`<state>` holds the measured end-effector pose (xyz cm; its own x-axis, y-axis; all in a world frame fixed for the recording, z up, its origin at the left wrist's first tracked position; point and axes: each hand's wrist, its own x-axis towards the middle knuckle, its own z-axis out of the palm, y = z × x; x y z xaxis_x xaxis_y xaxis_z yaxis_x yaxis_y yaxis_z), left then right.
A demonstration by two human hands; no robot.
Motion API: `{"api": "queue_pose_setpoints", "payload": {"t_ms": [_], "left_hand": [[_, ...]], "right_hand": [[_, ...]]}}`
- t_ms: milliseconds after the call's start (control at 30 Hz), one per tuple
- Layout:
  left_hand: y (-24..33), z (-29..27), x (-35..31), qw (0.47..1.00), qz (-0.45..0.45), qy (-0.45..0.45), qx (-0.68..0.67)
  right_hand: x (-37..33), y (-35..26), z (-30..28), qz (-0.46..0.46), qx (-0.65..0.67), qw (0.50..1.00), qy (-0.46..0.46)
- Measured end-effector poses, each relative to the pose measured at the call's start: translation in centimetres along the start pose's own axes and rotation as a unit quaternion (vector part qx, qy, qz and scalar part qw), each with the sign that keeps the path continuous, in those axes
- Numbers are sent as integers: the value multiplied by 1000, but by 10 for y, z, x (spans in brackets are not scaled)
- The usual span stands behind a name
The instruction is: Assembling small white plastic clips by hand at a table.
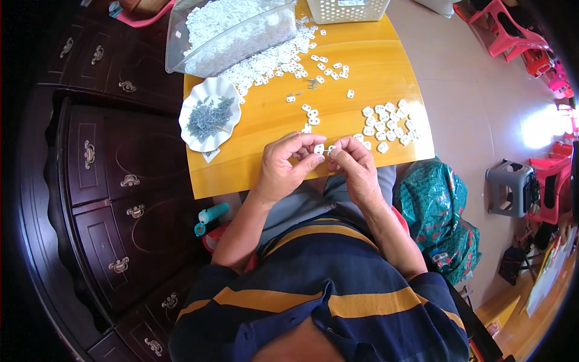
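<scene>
At the table's near edge, my left hand [284,164] pinches a small white two-holed plastic piece [319,148] between thumb and finger. Close beside it, my right hand [357,172] pinches another small white piece [332,148]. A thin metal line, seemingly a pin, shows between the two pieces. Just beyond my fingers lie a few loose white pieces [313,113]. To the right of my right hand sits a group of thicker-looking white pieces [391,122]. A scalloped white dish [188,108] heaped with small grey metal pins [210,117] stands left of my left hand.
A clear plastic bin [241,45] full of white pieces stands at the table's far left, with more spilled around it. Behind is a cream perforated basket [350,11]. Dark drawers [90,151] flank the left; green bags [431,196] and a grey stool [508,188] are at right.
</scene>
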<state>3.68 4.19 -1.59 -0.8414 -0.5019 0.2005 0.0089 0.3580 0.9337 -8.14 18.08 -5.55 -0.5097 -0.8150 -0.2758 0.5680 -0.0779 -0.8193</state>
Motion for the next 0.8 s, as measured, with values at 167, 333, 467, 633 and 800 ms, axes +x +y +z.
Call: {"api": "queue_pose_setpoints", "payload": {"t_ms": [167, 333, 467, 633, 800], "left_hand": [[-3, 1, -2, 1000, -10, 0, -14], [-5, 4, -2, 1000, -15, 6, -20], [-6, 5, -1, 1000, -9, -1, -24], [-5, 3, 1, 1000, -4, -8, -25], [-4, -3, 2, 999, -9, -35, -7]], "right_hand": [[-1, 0, 1, 4, -8, 1000, -1], [-1, -1, 0, 6, 5, 1000, -8], [0, 4, 0, 24, 35, 999, -22], [-2, 1, 6, 4, 48, 999, -17], [0, 2, 1, 14, 14, 998, -54]]}}
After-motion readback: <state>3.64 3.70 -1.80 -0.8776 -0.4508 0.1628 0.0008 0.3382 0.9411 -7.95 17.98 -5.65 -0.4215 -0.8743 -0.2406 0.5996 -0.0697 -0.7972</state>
